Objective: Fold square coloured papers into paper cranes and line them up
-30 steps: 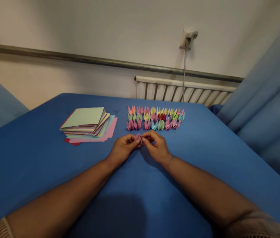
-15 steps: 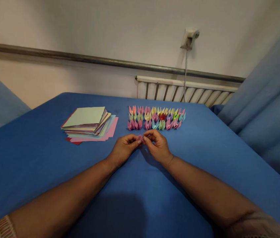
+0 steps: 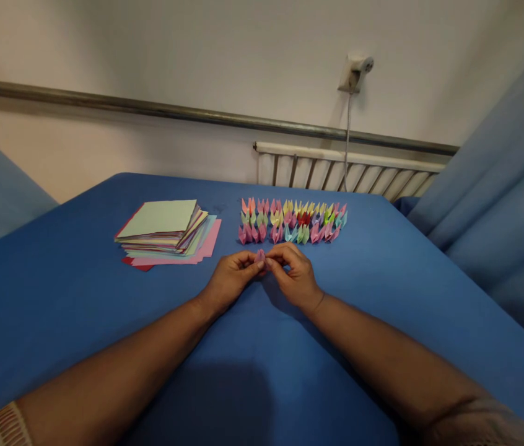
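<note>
A small pink folded paper piece [image 3: 261, 254] is pinched between my two hands above the blue-covered table [image 3: 253, 347]. My left hand [image 3: 234, 272] grips its left side between thumb and fingers. From the right, my right hand [image 3: 295, 272] closes thumb and forefinger on its right edge. Most of the folded paper is hidden by my fingertips. Just beyond my hands stand several origami cranes [image 3: 291, 223] in tight rows, in pink, yellow, green, red and blue.
To the left lies an uneven stack of coloured paper sheets [image 3: 164, 220], pale green on top. Behind the table are a white radiator [image 3: 308, 170], a metal pipe [image 3: 173, 111] and a wall socket [image 3: 352, 74] with a cord. A blue curtain [image 3: 498, 204] hangs at the right.
My right fingertips have shifted slightly left and closed in on the pink folded paper, which now shows more upright above my left thumb. The cranes and the stack have not moved.
</note>
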{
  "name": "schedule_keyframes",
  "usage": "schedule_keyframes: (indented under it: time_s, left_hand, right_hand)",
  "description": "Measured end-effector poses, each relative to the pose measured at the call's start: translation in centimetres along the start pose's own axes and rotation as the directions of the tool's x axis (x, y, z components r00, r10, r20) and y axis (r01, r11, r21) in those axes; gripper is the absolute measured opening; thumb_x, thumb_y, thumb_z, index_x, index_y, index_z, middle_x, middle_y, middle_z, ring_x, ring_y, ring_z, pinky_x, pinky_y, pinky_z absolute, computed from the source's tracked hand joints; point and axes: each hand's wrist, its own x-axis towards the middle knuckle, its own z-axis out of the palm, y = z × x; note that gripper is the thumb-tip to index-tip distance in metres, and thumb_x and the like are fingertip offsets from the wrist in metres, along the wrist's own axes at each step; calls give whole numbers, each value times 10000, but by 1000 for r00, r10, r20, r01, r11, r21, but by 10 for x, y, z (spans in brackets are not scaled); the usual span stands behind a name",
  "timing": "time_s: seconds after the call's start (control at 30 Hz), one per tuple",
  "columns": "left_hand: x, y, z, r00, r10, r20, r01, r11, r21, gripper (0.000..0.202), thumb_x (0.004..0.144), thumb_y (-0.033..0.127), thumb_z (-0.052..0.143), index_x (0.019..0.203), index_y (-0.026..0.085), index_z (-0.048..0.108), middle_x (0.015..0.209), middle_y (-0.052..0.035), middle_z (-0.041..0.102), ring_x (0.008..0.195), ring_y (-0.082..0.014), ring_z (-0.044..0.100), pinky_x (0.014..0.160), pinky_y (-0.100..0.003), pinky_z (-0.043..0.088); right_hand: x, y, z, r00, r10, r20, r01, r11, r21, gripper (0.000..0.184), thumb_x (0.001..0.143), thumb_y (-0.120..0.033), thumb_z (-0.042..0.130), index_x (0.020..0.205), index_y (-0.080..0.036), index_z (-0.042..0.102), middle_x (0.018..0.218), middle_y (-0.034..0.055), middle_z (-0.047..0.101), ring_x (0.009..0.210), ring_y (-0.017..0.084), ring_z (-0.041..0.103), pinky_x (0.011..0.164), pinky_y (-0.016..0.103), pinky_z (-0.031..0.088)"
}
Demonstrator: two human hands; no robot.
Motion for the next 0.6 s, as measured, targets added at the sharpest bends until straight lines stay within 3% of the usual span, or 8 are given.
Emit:
schedule_keyframes:
  time_s: [0.6]
  left_hand:
    - [0, 4, 2, 995, -91, -35, 81, 970, -231, 312, 597, 351, 838, 774, 129, 706, 739, -6, 689, 715, -112, 622, 761, -240, 501]
  right_hand:
    - [-2, -3, 0, 998, -36, 47, 39, 997, -59, 196, 888, -152, 513, 1040, -223, 613, 980, 61, 577, 872, 154, 603, 786, 308, 539]
